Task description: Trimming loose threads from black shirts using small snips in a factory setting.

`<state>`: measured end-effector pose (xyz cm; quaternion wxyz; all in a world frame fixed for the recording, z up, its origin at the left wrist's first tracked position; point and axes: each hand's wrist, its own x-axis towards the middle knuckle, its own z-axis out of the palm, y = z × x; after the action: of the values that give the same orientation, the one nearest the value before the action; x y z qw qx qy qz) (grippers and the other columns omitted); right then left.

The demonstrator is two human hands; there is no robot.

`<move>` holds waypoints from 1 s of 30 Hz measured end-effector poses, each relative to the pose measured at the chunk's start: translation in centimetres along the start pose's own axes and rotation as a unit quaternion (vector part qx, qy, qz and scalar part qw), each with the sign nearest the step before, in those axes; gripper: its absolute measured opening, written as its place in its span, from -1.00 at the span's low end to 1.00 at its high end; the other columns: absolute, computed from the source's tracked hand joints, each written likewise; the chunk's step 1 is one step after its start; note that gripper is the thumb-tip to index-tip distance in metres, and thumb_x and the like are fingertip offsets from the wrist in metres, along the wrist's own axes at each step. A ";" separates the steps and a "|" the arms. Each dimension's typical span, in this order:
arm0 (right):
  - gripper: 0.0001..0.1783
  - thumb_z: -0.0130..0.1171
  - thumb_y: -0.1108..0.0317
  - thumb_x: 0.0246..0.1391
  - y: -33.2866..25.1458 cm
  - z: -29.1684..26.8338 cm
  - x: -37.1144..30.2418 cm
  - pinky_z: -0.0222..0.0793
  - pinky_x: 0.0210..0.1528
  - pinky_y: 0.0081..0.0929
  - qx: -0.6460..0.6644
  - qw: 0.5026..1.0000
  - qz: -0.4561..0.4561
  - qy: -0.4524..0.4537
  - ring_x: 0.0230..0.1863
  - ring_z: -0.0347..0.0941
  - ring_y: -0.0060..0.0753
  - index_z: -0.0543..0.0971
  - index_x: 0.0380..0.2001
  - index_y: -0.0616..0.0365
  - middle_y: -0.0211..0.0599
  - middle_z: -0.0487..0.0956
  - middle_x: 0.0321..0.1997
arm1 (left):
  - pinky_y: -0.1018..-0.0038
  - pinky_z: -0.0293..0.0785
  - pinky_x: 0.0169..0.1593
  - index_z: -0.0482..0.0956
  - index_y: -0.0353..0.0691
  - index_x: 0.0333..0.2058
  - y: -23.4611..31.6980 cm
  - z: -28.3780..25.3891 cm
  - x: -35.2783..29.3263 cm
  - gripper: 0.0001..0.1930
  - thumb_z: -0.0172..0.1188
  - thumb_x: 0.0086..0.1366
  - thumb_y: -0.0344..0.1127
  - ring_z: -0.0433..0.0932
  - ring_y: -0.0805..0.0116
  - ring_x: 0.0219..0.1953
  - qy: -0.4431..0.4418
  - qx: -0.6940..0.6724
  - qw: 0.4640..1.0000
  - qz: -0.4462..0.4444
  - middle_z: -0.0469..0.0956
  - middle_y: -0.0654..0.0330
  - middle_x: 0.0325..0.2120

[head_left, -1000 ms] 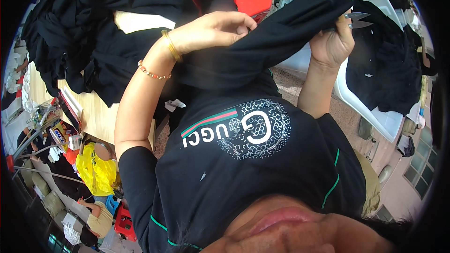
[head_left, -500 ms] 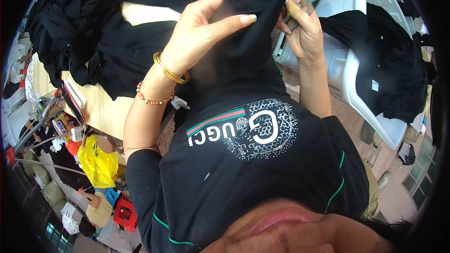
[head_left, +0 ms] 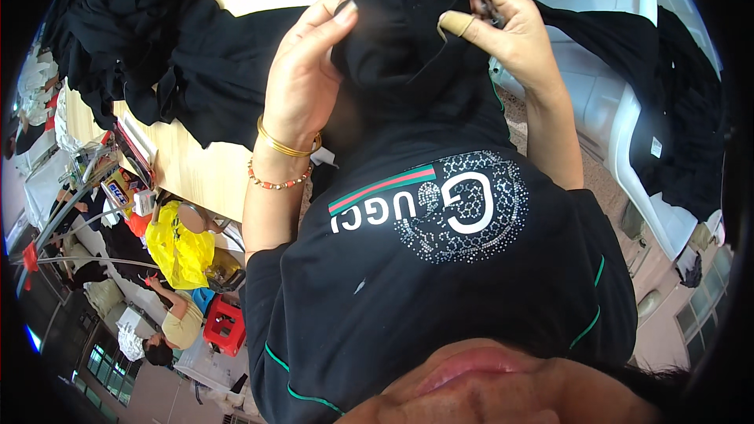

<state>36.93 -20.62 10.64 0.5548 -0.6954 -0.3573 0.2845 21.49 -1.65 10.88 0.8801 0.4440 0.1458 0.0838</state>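
A black cloth piece (head_left: 377, 55), folded along its upper edge, is held up in front of my chest. My left hand (head_left: 305, 67) grips its left side, thumb pressed against the fabric. At the right side, my right hand (head_left: 510, 35) holds the cloth's edge between thumb and index finger. A tan wrap (head_left: 456, 23) covers the right thumb's tip. Behind that thumb a small dark tool (head_left: 488, 6) sits among the right fingers; its exact kind is hard to make out. The cloth's lower part merges with my black shirt (head_left: 377, 283).
Black garments (head_left: 157, 39) lie heaped on a pale wooden table (head_left: 200, 177) at left. White plastic bins (head_left: 620, 133) stand at right, with black garments (head_left: 683, 110) draped over them. A yellow bag (head_left: 181, 247), a red stool (head_left: 224, 326) and another person (head_left: 177, 318) are at lower left.
Both hands have spread somewhat apart, the left one moving left and down along the cloth. The right hand has turned, bringing its wrapped thumb forward, and the dark tool shows more.
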 end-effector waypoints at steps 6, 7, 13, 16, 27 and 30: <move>-0.61 0.35 0.40 0.04 -0.4 0.4 -0.1 0.25 -0.26 -0.73 -0.004 0.995 -0.055 0.088 -0.36 0.31 -0.74 0.58 -0.03 0.20 -0.53 0.51 -0.29 | 0.58 0.37 0.08 0.55 -0.27 -0.11 -0.5 -0.6 -0.3 -0.81 0.01 0.42 -0.38 0.54 0.52 -0.11 0.011 -0.125 0.992 -0.022 0.59 0.30 -0.14; -0.66 0.34 0.46 0.03 -2.4 1.0 0.0 0.33 -0.24 -0.65 -0.020 0.992 -0.041 0.117 -0.32 0.41 -0.58 0.60 -0.08 0.23 -0.39 0.54 -0.30 | 0.57 0.38 0.09 0.55 -0.27 -0.11 -0.5 -0.7 -0.4 -0.81 0.01 0.42 -0.39 0.54 0.51 -0.08 0.032 -0.127 0.991 -0.031 0.59 0.29 -0.14; -0.56 0.36 0.38 -0.02 -2.5 0.3 0.4 0.35 -0.10 -0.47 -0.231 0.937 -0.254 0.070 -0.19 0.47 -0.41 0.59 -0.01 0.18 -0.33 0.58 -0.13 | 0.54 0.42 0.10 0.54 -0.26 -0.09 -1.0 -0.7 -0.1 -0.82 0.02 0.42 -0.39 0.55 0.49 -0.02 0.072 -0.157 0.982 -0.072 0.60 0.30 -0.13; -0.56 0.38 0.35 -0.09 -2.8 1.1 0.1 0.35 -0.12 -0.46 -0.327 0.907 -0.259 0.066 -0.19 0.46 -0.32 0.66 -0.05 0.05 -0.34 0.56 -0.20 | 0.54 0.43 0.10 0.55 -0.24 -0.09 -1.2 -0.6 -0.2 -0.82 0.03 0.41 -0.40 0.55 0.49 -0.03 0.080 -0.161 0.981 -0.071 0.60 0.30 -0.13; -0.51 0.42 0.31 -0.18 -1.1 1.1 -0.4 0.38 -0.23 -0.50 -0.380 0.872 -0.298 0.084 -0.25 0.46 -0.40 0.67 -0.06 0.03 -0.39 0.58 -0.19 | 0.39 0.46 0.17 0.50 -0.30 0.05 -1.9 -1.8 -0.1 -0.70 -0.07 0.47 -0.32 0.57 0.35 0.03 -0.011 -0.251 0.964 -0.088 0.59 0.14 -0.02; -0.51 0.42 0.30 -0.19 -0.7 1.2 -0.3 0.39 -0.25 -0.50 -0.373 0.874 -0.300 0.082 -0.27 0.47 -0.41 0.67 -0.07 0.03 -0.40 0.58 -0.21 | 0.39 0.46 0.18 0.50 -0.30 0.05 -2.0 -1.9 0.0 -0.70 -0.07 0.47 -0.32 0.57 0.35 0.04 -0.027 -0.267 0.959 -0.092 0.59 0.13 -0.01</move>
<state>35.67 -20.06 11.09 0.3397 -0.7311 -0.5817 -0.1080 20.91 -1.38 8.17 0.9742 0.1791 0.1345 0.0259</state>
